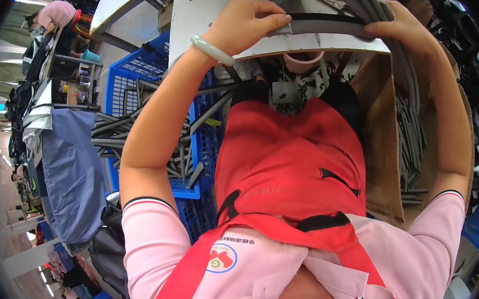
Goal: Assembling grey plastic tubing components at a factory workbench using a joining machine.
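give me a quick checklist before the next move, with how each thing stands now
1. Left hand has the strip: ok, pinched between thumb and finger.
2. Right hand has the strip: ok, thumb over it further right.
3. Right hand free of the bundle: not ok, the bundle runs right up to that hand; whether it is gripped too, cannot tell.
4. Metal tool not in either hand: ok, it lies on the table beyond the strip.
5. Strip's underside sound: cannot tell, it faces away.
6. Crate tidy: not ok, the strips in it lie jumbled and some jut past its rim.
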Motion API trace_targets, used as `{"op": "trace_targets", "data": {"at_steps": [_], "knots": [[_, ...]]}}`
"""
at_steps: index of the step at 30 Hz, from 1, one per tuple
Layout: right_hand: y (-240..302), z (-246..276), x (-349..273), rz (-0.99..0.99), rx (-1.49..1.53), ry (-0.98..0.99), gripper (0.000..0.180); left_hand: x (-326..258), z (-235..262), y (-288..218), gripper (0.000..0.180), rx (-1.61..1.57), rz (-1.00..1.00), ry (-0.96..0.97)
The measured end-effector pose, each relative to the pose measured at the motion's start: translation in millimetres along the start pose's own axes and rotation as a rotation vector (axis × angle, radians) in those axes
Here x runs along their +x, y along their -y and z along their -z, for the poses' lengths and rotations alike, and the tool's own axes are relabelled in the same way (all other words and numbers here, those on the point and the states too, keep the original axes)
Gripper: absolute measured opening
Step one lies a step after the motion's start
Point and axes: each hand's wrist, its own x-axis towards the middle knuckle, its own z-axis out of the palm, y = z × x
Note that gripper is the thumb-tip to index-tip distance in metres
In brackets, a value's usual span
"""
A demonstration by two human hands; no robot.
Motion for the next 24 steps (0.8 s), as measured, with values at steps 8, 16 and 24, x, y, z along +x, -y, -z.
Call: {"op": "trace_targets", "data": {"at_steps": [8, 16, 24], "knots": [[18, 21, 11, -0.174, 0.049, 0.027, 0.036, 28, 2, 10, 0.031, 0.072, 0.012, -0.043], [-39, 31, 52, 0.701, 0.503, 0.443, 0.035, 51, 4, 27, 0.029, 0.126, 0.024, -0.157], [3, 31, 41, -0.163, 0.056, -0.015, 0.035, 62, 13, 41, 0.033, 0.106, -0.049, -0.209]]}}
